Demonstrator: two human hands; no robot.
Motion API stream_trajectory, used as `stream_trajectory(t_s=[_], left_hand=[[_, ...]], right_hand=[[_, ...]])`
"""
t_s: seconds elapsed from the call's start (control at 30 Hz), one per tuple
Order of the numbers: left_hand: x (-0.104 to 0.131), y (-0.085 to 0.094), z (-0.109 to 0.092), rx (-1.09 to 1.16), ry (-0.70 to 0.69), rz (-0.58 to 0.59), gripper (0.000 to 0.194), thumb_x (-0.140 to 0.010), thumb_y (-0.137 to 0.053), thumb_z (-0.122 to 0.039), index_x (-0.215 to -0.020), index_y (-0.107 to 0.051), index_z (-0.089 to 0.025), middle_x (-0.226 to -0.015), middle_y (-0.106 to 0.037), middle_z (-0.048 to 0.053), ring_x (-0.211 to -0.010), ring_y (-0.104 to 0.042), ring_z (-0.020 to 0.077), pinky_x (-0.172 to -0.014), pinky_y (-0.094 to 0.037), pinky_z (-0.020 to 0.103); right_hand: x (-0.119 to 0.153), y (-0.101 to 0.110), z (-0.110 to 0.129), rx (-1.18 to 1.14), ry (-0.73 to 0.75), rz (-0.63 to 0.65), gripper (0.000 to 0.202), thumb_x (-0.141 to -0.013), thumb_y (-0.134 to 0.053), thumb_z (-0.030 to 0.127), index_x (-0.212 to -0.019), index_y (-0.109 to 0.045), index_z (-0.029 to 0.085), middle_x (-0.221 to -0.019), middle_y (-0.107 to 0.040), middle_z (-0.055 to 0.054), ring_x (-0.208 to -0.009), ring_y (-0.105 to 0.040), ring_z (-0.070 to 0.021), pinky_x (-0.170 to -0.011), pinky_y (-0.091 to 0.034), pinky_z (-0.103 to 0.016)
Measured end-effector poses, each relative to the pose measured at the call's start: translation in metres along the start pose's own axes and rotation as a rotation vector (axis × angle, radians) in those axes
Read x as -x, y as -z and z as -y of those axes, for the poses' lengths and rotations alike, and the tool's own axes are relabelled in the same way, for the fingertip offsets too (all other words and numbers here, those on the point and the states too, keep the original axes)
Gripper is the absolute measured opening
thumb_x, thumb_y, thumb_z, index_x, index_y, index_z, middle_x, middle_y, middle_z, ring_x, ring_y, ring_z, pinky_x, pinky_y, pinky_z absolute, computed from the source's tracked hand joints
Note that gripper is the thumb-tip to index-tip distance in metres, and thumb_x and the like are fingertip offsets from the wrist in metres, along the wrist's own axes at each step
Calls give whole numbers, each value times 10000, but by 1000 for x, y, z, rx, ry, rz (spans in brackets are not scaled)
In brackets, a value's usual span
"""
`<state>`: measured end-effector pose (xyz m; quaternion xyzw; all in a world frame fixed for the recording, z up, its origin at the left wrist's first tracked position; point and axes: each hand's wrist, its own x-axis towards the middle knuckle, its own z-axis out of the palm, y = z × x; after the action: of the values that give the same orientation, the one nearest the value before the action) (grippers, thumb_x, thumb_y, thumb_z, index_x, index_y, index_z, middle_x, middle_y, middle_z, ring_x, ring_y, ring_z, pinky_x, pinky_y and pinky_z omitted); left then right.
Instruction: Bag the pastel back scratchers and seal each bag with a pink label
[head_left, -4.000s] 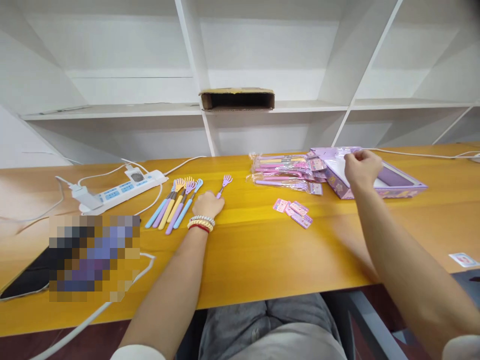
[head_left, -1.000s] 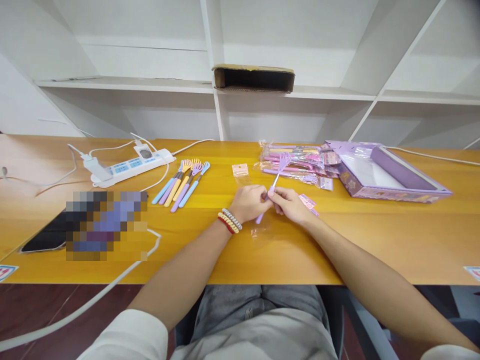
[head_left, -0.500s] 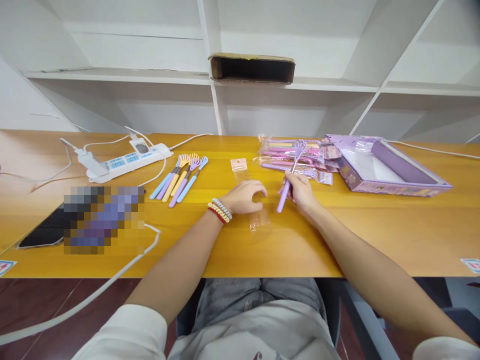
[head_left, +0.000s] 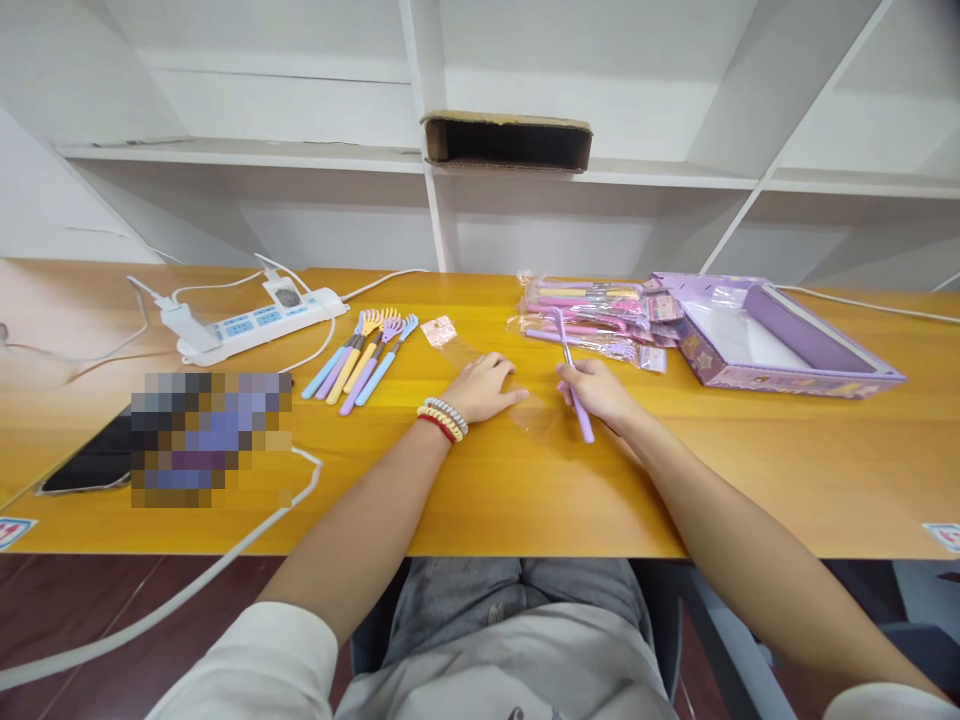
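My right hand (head_left: 596, 392) is closed around a purple back scratcher (head_left: 583, 416). Its handle points toward me and its claw end leans away and a little left. To the left, my left hand (head_left: 486, 388) lies low over a clear plastic bag (head_left: 536, 415), fingers stretched and thumb apart. The bag's pink-and-white header card (head_left: 439, 332) shows beyond the fingers; part of the bag is hidden under the hand. Several loose back scratchers (head_left: 360, 360) in blue, purple and yellow lie in a group farther left.
Several bagged pink and purple back scratchers (head_left: 592, 315) are piled at the back, beside an open purple box (head_left: 795, 380). A white power strip (head_left: 262, 325) with cables, a dark phone-like slab (head_left: 86, 450) and a blurred item occupy the left. White shelves hold a cardboard box (head_left: 510, 120).
My left hand has lowered and flattened onto the bag, whose header card has swung left. In my right hand the back scratcher has turned, its claw end going left and its handle end right.
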<state>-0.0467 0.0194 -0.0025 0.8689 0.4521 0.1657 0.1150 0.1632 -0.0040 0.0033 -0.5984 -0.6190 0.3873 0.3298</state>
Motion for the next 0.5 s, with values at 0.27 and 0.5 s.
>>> stream_trajectory(t_s=[0.27,0.5], left_hand=[[-2,-1,2,-4,10,-16,486,-782,-450,-539,-1085,-540,-169,-1105,-513,86,-1040,-488,227,-925,-367,351],[-2,-3,1,2,27,-43,447,-777,-477,-519,-1055,-555,-178,-1082,-526,74,-1040,-477,222,-932,-344,360]], right_hand=[[12,0,14,377,-68,148,270,-728,-533,366,-595,-587,137,-534,-623,-51,-409,-529,-105,-423,-366,-205],[12,-5,10,347,-19,137,146,-632,-576,205,-507,-523,150,-511,-613,-49,-407,-542,-116,-388,-361,-200]])
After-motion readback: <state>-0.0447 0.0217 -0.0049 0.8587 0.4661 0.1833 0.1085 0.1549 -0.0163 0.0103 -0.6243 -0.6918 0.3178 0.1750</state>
